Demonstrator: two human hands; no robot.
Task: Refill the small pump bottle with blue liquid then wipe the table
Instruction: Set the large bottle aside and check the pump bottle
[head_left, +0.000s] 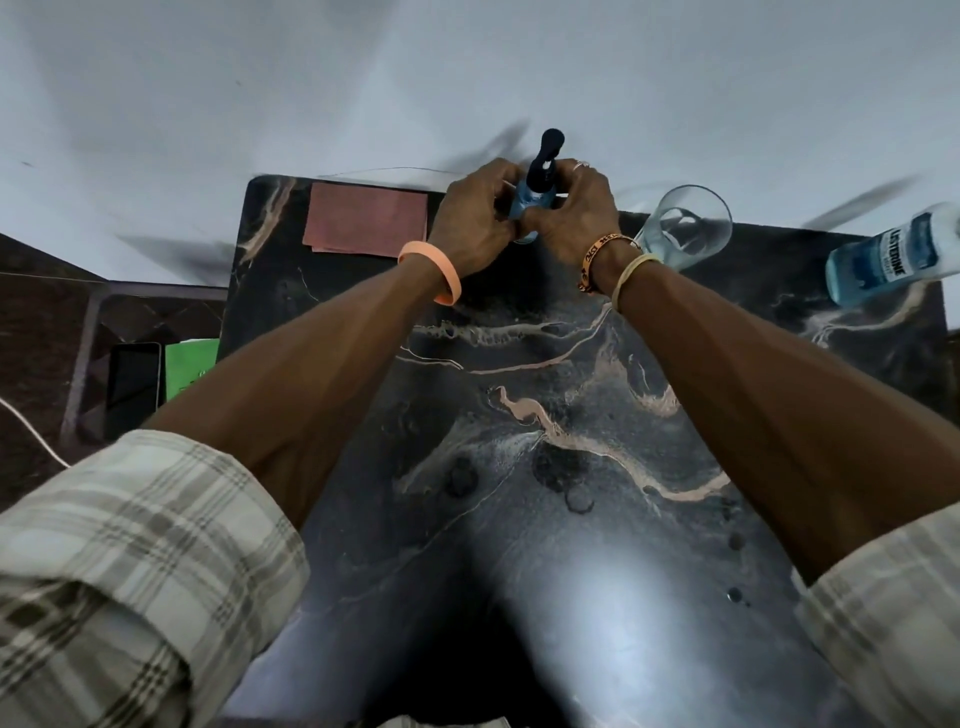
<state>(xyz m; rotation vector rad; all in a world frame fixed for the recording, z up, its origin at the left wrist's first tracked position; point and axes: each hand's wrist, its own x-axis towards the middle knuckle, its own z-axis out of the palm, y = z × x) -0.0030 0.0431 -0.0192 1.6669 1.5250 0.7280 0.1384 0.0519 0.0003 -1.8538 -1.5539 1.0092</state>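
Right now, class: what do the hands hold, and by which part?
The small pump bottle: left hand and right hand both grip its blue body, below the dark pump head.

table (545, 519) black marble, tan veins | cloth (366, 221) dusty pink | pump bottle (527, 200) blue, black pump | mouthwash bottle (883, 262) blue liquid | sleeves (135, 571) beige plaid | wristband (436, 273) orange
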